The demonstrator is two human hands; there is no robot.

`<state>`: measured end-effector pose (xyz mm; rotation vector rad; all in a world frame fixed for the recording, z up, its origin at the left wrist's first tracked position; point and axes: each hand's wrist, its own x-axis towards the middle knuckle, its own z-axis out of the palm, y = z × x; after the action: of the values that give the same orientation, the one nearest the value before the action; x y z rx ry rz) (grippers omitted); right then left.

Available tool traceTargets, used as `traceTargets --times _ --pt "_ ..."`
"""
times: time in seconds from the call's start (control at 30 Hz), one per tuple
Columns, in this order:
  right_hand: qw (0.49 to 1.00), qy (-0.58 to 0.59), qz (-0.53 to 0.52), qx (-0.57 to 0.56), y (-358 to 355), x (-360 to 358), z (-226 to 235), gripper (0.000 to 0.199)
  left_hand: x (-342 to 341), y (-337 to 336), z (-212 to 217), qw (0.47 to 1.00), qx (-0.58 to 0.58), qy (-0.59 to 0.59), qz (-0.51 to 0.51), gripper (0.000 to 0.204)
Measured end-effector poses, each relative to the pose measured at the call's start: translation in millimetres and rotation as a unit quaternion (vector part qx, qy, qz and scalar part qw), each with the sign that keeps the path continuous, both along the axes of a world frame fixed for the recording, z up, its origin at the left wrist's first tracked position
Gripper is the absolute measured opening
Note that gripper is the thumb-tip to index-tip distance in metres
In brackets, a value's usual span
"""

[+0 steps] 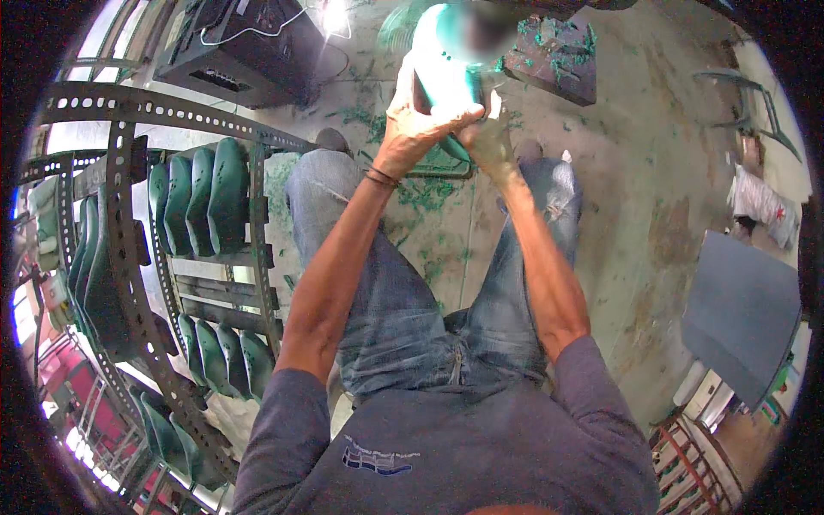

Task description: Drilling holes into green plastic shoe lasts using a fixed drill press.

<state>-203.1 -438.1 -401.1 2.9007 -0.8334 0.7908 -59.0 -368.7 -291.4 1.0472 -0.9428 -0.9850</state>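
Out in front of me, at the top of the view, I hold a green shoe last (439, 64), its upper part washed out by bright light. My left hand (415, 118) closes round its left side, with the thumb across the near end. My right hand (487, 142) grips the near right side, its fingers partly hidden. A dark blurred patch lies right beside the last, too smeared to make out. Green shavings (425, 193) lie on the floor below my hands.
A perforated metal rack (180, 107) on my left holds several green shoe lasts (227, 193). A black box (245, 60) with a white cable stands front left. A dark block (562, 73) strewn with shavings sits front right. A grey panel (742, 313) is far right.
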Motion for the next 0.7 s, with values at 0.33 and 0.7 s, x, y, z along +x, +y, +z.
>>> traceTargets --times 0.33,0.7 --pt "0.999 -0.036 -0.021 0.025 17.3 8.0 3.2 0.044 0.2 4.2 -11.2 0.997 0.052 -0.038 0.031 0.086" --pt "0.75 -0.369 -0.053 0.545 17.9 17.2 29.2 0.072 -4.1 0.5 -9.4 0.992 0.044 -0.099 0.061 0.101"
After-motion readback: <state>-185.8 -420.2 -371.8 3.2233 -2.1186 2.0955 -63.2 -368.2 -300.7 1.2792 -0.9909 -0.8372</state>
